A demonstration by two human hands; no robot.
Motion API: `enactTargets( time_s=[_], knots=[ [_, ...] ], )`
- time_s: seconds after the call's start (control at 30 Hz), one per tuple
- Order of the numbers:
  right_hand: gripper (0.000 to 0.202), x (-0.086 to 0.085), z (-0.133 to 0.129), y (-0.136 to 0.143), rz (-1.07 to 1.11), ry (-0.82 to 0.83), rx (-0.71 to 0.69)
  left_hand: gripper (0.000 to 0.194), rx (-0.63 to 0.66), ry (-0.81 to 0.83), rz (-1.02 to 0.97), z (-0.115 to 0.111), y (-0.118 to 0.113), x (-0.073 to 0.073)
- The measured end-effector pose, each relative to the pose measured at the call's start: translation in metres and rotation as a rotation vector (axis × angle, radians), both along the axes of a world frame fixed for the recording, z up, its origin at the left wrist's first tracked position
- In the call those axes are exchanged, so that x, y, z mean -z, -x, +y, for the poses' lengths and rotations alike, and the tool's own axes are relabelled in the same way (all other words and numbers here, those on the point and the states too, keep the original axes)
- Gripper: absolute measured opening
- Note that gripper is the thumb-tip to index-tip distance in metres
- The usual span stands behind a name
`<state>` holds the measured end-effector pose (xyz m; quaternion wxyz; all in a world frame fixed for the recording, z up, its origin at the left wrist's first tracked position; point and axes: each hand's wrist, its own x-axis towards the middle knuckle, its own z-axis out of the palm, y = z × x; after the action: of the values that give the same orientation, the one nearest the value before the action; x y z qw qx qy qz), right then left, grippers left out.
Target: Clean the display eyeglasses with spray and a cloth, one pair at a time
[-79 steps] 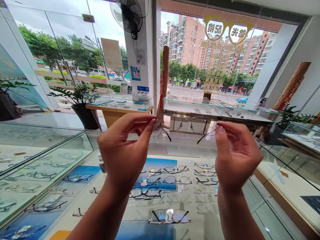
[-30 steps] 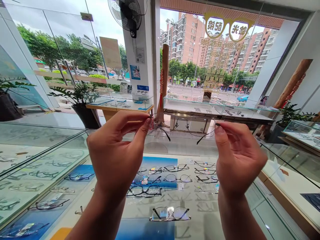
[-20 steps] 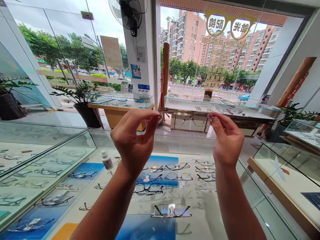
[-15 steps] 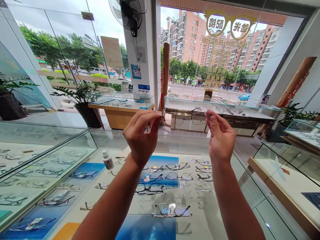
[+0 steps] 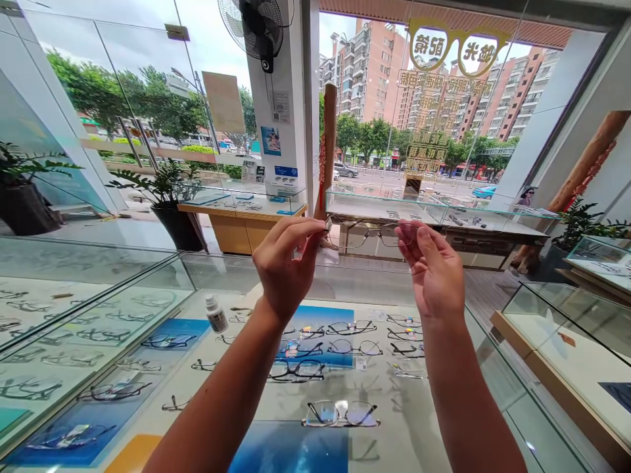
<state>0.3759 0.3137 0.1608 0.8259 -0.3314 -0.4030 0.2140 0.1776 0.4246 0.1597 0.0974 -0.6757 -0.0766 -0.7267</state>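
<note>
Thin-rimmed eyeglasses [image 5: 373, 234] are held up at eye level between both hands, over the glass counter. My left hand [image 5: 288, 263] pinches their left end between thumb and fingers. At the other end, my right hand [image 5: 436, 269] grips the right side, its fingertips behind the right lens and its thumb in front. Below the hands, another pair of glasses [image 5: 341, 414] lies toward the near side of the counter. A small white bottle [image 5: 215, 314] with a dark label stands to the left of my left forearm.
The glass display counter [image 5: 305, 272] holds rows of spectacle frames on white and blue panels. Another display case [image 5: 566, 348] stands at the right. Farther off are low showcases [image 5: 241, 226], a potted plant [image 5: 172, 210], a wall fan [image 5: 254, 29] and large windows.
My right hand has slid inward, its fingers moving from the frame's right end to behind the right lens. My left hand keeps its pinch. The whole view has shifted slightly.
</note>
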Motion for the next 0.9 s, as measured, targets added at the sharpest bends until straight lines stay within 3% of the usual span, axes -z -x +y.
enactTargets(
  time_s=[0.27,0.4,0.6,0.73,0.9],
  knots=[
    [0.024,0.001,-0.004,-0.003,-0.025,0.03,-0.09,0.007,0.035,0.159,0.033,-0.003,0.002,0.002],
    [0.022,0.004,0.003,-0.017,-0.088,0.124,-0.113,0.006,0.03,0.284,0.079,0.005,0.007,0.0],
    [0.022,0.007,0.012,-0.03,-0.485,0.331,0.037,0.007,0.055,0.492,0.428,0.018,0.016,-0.002],
    [0.019,0.009,0.009,-0.022,-0.787,0.413,-0.014,0.011,-0.039,0.458,0.564,0.014,0.013,-0.001],
    [0.014,0.012,0.01,-0.02,-0.915,0.472,-0.033,0.016,-0.078,0.399,0.597,0.004,0.01,-0.002]
  ],
)
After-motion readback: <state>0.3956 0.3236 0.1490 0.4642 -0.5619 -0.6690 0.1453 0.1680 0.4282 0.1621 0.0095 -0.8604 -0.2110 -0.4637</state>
